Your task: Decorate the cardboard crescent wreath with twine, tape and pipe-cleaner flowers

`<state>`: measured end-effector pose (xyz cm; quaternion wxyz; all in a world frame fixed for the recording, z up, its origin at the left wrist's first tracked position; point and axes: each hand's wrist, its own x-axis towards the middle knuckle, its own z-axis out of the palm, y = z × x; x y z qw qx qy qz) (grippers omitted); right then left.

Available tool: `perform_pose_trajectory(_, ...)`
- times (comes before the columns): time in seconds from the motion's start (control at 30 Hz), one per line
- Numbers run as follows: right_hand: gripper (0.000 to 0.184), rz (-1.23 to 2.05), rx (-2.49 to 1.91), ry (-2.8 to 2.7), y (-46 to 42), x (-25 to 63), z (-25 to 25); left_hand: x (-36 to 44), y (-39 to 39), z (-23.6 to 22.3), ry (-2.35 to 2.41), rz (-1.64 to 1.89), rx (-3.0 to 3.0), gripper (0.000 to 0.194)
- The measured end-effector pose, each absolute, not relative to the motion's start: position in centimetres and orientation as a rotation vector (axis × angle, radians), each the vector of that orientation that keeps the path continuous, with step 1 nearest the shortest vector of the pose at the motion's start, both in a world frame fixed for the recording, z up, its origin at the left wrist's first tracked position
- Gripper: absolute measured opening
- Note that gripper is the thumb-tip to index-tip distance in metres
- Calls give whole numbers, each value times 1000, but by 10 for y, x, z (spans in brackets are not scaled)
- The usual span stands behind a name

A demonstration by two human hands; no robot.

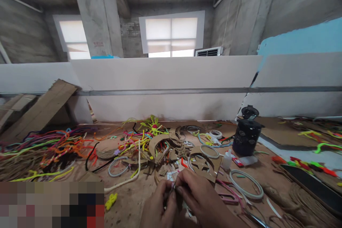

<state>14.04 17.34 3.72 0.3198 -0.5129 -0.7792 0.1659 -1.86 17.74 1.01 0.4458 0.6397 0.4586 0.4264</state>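
Small piece (173, 186) between the fingertips of both hands, near the middle of the counter (128, 201); the left hand (159, 203) and right hand (196, 192) both pinch it, and it is too covered to identify. A loose pinch could let it drop and get lost among the scraps. At near right a metal tool (257, 219) lies by the right forearm, which could brush it on a careless swing. A yellow twist (110, 201) lies at left, a pink frame (228, 198) and a hoop (246, 184) at right. Farther, beside the cardboard (216, 166), a white bottle (227, 159) stands upright; a knock might tip it. Beyond stands a black bin (247, 133).
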Motion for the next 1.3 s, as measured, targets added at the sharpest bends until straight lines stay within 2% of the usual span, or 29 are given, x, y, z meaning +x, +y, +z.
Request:
perform_pose_trajectory(0.37, 14, 493, -1331, -2008, 173, 141, 37, -19, 180, 7, 1083, 1061, 1514, 35)
perform_pose_trajectory(0.7, 12, 615, -1333, -1915, 172, 137, 37, -13, 188, -17, 1006, 1199, 1241, 38)
perform_pose_trajectory(0.9, 11, 641, -1305, -1919, 172, 136, 33, -11, 185, -7, 1009, 1228, 1157, 42)
perform_pose_trajectory(1.3, 11, 640, -1289, -1933, 172, 134, 31, -10, 178, 12, 971, 1252, 1108, 25)
